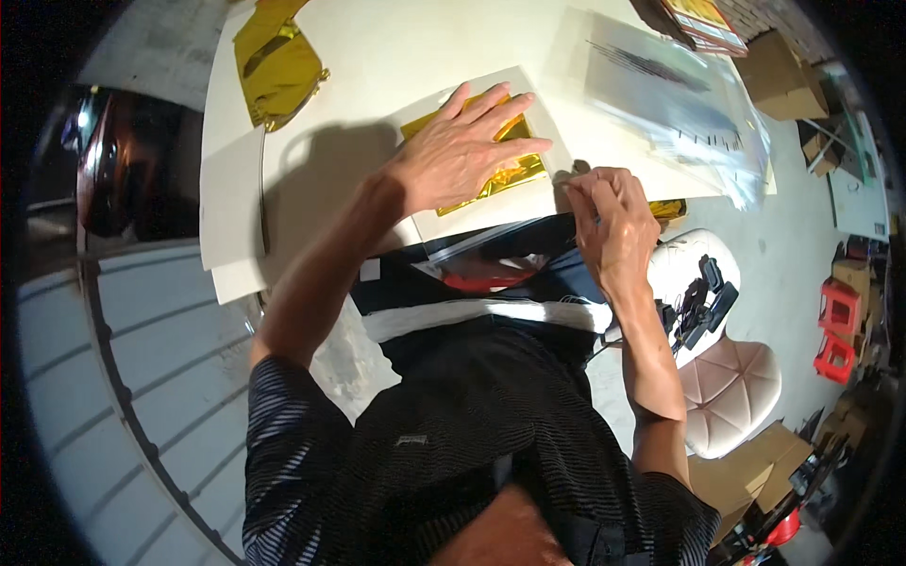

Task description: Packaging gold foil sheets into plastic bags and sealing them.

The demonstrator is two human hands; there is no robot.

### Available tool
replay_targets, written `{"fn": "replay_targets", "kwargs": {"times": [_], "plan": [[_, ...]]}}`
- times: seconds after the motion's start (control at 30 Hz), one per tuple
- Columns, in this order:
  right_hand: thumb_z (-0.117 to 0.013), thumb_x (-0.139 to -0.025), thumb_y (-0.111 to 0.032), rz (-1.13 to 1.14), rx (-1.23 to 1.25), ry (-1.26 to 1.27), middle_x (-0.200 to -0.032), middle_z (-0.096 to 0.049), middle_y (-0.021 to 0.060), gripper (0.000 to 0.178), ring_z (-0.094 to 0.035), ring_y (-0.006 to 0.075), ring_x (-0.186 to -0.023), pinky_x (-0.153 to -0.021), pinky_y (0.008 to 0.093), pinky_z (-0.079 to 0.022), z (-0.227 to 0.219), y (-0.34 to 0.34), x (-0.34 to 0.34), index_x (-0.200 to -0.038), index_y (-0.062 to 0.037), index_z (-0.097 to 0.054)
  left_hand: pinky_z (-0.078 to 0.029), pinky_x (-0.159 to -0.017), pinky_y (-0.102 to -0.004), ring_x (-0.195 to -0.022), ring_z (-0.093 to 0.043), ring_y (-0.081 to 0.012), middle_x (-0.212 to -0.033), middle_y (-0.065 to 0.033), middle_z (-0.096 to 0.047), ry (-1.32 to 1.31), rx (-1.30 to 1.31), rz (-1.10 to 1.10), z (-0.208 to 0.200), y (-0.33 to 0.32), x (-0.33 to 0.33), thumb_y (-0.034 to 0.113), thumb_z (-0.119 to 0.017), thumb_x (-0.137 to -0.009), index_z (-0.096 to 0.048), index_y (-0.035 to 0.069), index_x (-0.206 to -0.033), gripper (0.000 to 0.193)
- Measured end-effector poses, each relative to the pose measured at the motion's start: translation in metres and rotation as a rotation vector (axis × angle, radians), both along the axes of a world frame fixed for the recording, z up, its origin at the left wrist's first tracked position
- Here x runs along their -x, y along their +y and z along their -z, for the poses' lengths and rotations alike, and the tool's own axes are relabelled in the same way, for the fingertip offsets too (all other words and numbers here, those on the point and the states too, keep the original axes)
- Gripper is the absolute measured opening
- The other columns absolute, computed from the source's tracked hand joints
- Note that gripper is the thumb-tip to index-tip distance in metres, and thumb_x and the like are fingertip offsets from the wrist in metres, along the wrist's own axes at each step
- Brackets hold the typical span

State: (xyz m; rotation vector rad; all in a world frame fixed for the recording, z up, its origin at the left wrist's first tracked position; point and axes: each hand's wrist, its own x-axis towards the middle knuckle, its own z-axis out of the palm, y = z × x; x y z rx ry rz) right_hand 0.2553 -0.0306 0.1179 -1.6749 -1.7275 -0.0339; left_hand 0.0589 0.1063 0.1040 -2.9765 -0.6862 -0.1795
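My left hand [462, 146] lies spread over a shiny gold foil sheet [522, 176], fingers apart, pressing it onto a pale card [559, 200] near the table's front edge. Just right of the card, my right hand [613, 212] is closed in a pinch at the table edge. Whatever is between its fingertips is too small or hidden to name. A small dark piece [578, 168] sits by those fingertips. Below the table edge, a bundle of white threads [491, 313] stretches across my lap.
Crumpled gold foil [281, 80] lies at the table's far left. Clear plastic sheets [670, 104] are stacked at the right, near a cardboard box [780, 77]. More gold foil [668, 209] shows at the right table edge. A padded chair [731, 387] stands right, with black devices [708, 297] beside it.
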Motion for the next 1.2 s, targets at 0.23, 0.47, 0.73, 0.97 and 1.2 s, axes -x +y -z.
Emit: {"fn": "replay_targets", "kwargs": {"times": [0.23, 0.47, 0.73, 0.97, 1.2], "plan": [[-0.059, -0.062, 0.017, -0.384, 0.148, -0.017, -0.093, -0.067, 0.0095, 0.040, -0.062, 0.0287, -0.086, -0.075, 0.0372, -0.051, 0.007, -0.032, -0.047, -0.093, -0.0042, -0.070, -0.012, -0.125, -0.0527, -0.150, -0.025, -0.0271, -0.161, -0.0065, -0.029, -0.067, -0.001, -0.008, 0.005, 0.012, 0.001, 0.021, -0.041, -0.102, -0.045, 0.041, -0.145, 0.048], [-0.056, -0.075, 0.019, -0.336, 0.079, 0.127, -0.100, -0.069, 0.0115, 0.032, -0.063, 0.0284, -0.092, -0.084, 0.0346, -0.049, -0.008, -0.004, -0.041, -0.097, -0.0009, -0.069, -0.011, -0.125, -0.0532, -0.150, -0.022, -0.0279, -0.161, -0.0072, -0.028, -0.044, 0.140, 0.023, -0.001, 0.036, -0.001, 0.030, -0.040, -0.102, -0.047, 0.039, -0.144, 0.043], [-0.074, -0.080, 0.000, -0.362, 0.142, 0.004, -0.089, -0.065, 0.0082, 0.017, -0.062, 0.0278, -0.087, -0.080, 0.0367, -0.048, -0.011, 0.023, -0.043, -0.095, -0.0038, -0.070, -0.012, -0.123, -0.0569, -0.151, -0.019, -0.0300, -0.162, -0.0086, -0.026, -0.129, 0.123, 0.194, -0.003, 0.008, -0.010, 0.053, -0.050, -0.096, -0.045, 0.031, -0.147, 0.056], [-0.076, -0.079, -0.006, -0.482, 0.351, -0.020, -0.081, -0.062, 0.0062, 0.013, -0.060, 0.0274, -0.080, -0.077, 0.0375, -0.046, -0.021, 0.026, -0.051, -0.087, -0.0039, -0.066, -0.009, -0.124, -0.0554, -0.151, -0.018, -0.0296, -0.161, -0.0087, -0.028, -0.112, 0.136, 0.189, 0.007, 0.010, -0.008, 0.055, -0.051, -0.095, -0.043, 0.031, -0.149, 0.059], [-0.075, -0.081, -0.012, -0.446, 0.264, 0.024, -0.081, -0.063, 0.0075, 0.012, -0.059, 0.0260, -0.077, -0.074, 0.0367, -0.043, -0.017, 0.037, -0.043, -0.086, -0.0052, -0.066, -0.009, -0.124, -0.0543, -0.151, -0.018, -0.0279, -0.161, -0.0070, -0.028, -0.101, 0.126, 0.189, 0.008, 0.012, -0.010, 0.058, -0.048, -0.095, -0.044, 0.032, -0.148, 0.060]]}}
